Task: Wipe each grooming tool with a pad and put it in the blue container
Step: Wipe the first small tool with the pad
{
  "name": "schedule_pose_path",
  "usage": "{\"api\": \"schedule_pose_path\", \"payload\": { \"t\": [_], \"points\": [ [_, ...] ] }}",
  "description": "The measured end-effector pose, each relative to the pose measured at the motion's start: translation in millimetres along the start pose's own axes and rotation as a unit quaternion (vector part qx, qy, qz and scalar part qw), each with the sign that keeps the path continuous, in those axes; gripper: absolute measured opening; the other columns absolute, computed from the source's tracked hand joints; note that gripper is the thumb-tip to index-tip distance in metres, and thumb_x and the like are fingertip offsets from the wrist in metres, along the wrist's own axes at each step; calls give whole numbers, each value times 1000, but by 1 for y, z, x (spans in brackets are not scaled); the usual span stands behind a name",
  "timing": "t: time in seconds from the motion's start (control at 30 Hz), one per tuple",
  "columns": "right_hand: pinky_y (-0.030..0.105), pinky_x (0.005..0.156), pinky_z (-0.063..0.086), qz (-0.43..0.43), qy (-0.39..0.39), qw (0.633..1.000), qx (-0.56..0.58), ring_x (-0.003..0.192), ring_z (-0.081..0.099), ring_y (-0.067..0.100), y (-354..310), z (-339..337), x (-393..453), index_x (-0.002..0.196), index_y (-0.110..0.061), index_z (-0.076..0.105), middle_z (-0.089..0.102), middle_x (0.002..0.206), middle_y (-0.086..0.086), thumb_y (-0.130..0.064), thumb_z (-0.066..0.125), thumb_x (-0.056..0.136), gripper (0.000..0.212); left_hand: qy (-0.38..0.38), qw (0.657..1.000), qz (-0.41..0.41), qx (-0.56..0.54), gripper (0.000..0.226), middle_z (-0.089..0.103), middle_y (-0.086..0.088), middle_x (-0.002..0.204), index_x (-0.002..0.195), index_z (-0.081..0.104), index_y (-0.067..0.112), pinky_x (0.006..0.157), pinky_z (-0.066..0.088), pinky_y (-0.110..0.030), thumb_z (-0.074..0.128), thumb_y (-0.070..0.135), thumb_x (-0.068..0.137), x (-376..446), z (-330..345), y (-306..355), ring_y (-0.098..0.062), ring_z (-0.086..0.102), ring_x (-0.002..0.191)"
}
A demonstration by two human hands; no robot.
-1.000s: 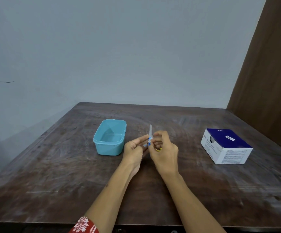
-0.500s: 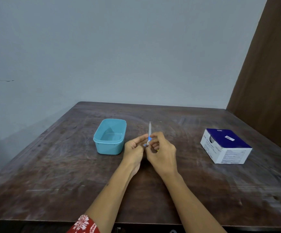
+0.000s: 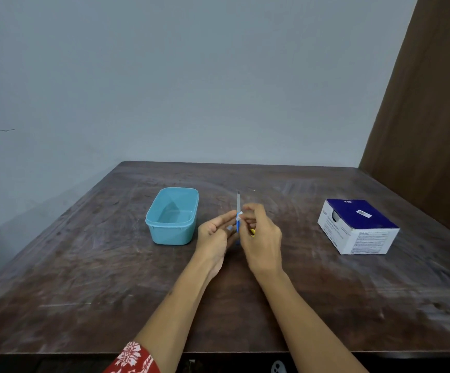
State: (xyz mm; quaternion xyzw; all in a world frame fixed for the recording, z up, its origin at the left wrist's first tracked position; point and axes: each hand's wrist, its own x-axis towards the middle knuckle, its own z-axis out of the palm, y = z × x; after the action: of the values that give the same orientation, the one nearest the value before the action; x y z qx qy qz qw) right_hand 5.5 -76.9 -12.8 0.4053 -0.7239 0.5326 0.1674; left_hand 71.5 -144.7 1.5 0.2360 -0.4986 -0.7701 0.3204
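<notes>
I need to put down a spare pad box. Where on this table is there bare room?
Bare wood lies between the blue container and the table's left edge, along the far edge behind it, and between the right hand and the white-and-blue box. The middle is crowded: both hands, left hand included, hold a grooming tool there.
</notes>
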Motion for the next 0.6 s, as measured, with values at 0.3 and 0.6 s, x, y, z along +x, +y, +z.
{"api": "schedule_pose_path", "payload": {
  "t": [0.3,0.6],
  "points": [
    [32,72,56,-8,4,1000,7,78,64,12,1,0,0,105,-13,59,69,88,0,-2,64,80,28,0,1000,-1,-2,30,69,-11,97,112,60,1,75,55,-22,41,-10,91,-2,1,1,-12,68,81],
    [33,71,56,-3,-10,1000,6,76,64,12,-1,-1,-1,107,-14,58,68,85,-1,-2,65,80,31,6,1000,3,-12,31,68,-12,102,114,60,2,79,55,-25,43,-9,91,-1,1,2,-20,66,94]
  ]
}}
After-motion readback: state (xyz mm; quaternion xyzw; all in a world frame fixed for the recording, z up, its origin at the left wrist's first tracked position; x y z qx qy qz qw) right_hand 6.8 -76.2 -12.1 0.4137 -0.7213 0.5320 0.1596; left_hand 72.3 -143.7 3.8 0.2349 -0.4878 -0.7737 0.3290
